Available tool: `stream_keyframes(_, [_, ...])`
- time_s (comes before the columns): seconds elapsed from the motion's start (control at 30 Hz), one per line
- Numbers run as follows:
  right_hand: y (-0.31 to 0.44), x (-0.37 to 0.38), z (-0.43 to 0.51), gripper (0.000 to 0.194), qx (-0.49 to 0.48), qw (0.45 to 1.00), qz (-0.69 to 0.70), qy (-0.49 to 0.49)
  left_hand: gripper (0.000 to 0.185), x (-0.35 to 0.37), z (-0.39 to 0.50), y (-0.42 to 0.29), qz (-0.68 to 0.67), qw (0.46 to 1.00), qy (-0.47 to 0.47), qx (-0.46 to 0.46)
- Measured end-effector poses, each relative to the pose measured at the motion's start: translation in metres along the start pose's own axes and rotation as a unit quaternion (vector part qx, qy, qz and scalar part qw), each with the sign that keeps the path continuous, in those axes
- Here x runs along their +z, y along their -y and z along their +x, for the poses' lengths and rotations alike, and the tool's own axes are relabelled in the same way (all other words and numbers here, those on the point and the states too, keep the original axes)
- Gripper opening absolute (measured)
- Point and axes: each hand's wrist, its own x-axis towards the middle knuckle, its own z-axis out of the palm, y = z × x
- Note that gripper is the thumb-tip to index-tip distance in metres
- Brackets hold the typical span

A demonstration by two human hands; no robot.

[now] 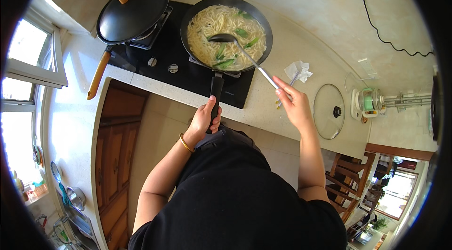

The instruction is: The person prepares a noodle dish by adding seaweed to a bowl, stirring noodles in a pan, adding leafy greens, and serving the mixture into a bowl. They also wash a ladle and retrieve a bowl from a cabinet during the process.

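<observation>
A dark frying pan (267, 23) full of noodles (208, 20) and green leafy vegetables (241, 32) in broth stands on the right burner of the black gas hob (162, 57). My left hand (206, 117) is closed around its black handle (216, 87). In my right hand (293, 103) is the long light handle of a ladle (220, 38), its dark bowl tilted among the noodles near the middle of the pan. Beside that hand, on the counter, lie a crumpled white tissue (298, 71) and a thin utensil, partly hidden by my fingers.
On the left burner sits a wooden-handled pan (99, 75) under a black lid (136, 15). A glass lid (328, 108) lies on the counter at right, near a small kitchen appliance (367, 101). An open window (35, 55) and a sink (79, 218) are at the left.
</observation>
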Motion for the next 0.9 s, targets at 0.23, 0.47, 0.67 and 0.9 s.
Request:
stream_keyframes(0.23, [-0.007, 0.028, 0.033, 0.034, 0.03, 0.994, -0.1, -0.017, 0.056, 0.004, 0.004, 0.006, -0.013, 1.0, 0.008, -0.001])
stream_keyframes(0.47, [-0.046, 0.02, 0.086, 0.033, -0.036, 0.989, -0.06, -0.134, 0.055, 0.006, 0.001, 0.005, -0.016, 1.0, 0.007, 0.004])
stream_keyframes(0.67, [-0.065, 0.019, 0.116, 0.037, 0.098, 0.978, 0.177, -0.052, 0.053, 0.009, 0.0, 0.004, -0.015, 1.0, 0.008, -0.002])
stream_keyframes(0.9, [-0.034, 0.004, 0.083, 0.039, 0.176, 0.94, 0.285, 0.056, 0.054, 0.009, 0.0, 0.003, -0.016, 1.0, 0.005, -0.001])
